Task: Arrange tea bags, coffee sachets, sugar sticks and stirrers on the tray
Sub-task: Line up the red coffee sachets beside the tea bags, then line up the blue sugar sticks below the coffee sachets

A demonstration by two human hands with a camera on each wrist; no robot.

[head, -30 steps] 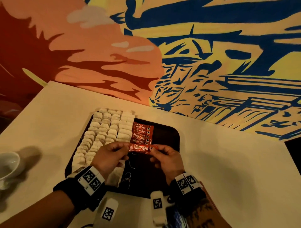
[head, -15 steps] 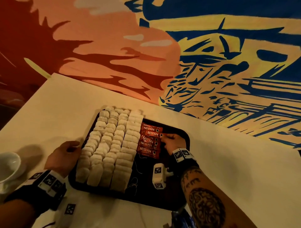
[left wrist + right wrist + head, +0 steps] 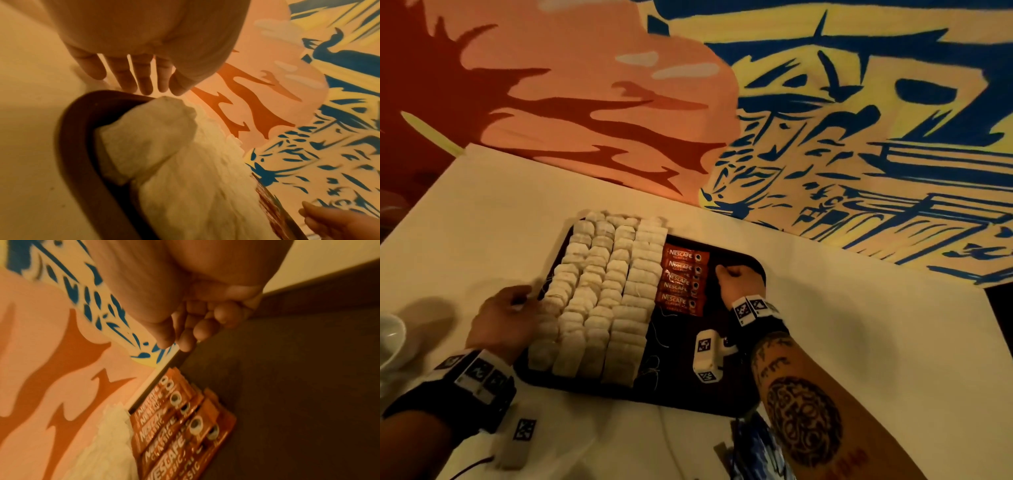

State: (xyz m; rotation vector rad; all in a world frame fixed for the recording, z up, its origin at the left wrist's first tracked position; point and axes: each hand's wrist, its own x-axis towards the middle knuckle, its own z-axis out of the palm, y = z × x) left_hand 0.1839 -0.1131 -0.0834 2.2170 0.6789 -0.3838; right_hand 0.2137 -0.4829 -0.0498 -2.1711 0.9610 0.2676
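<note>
A dark tray (image 3: 681, 387) lies on the white table. Several columns of tea bags (image 3: 606, 294) fill its left half. Just right of them, several red Nescafe sachets (image 3: 681, 281) lie in an overlapping column. My left hand (image 3: 530, 298) is at the tray's left rim (image 3: 72, 146), its fingers (image 3: 141, 78) straight and holding nothing, just past the nearest tea bags (image 3: 185, 162). My right hand (image 3: 726, 274) rests on the bare tray floor (image 3: 287, 386) right of the sachets (image 3: 180, 426). Its fingers (image 3: 185, 344) are curled with nothing visible in them.
A white cup (image 3: 390, 339) stands at the table's left edge. A painted wall (image 3: 825, 137) rises right behind the table. A blue patterned packet (image 3: 753, 445) lies at the near edge below the tray. Bare tablecloth (image 3: 893, 342) stretches to the right.
A second ago both hands held a sachet over the tray. It now lies with the others. The left hand has moved to the tray's left rim, the right hand off to the sachets' right.
</note>
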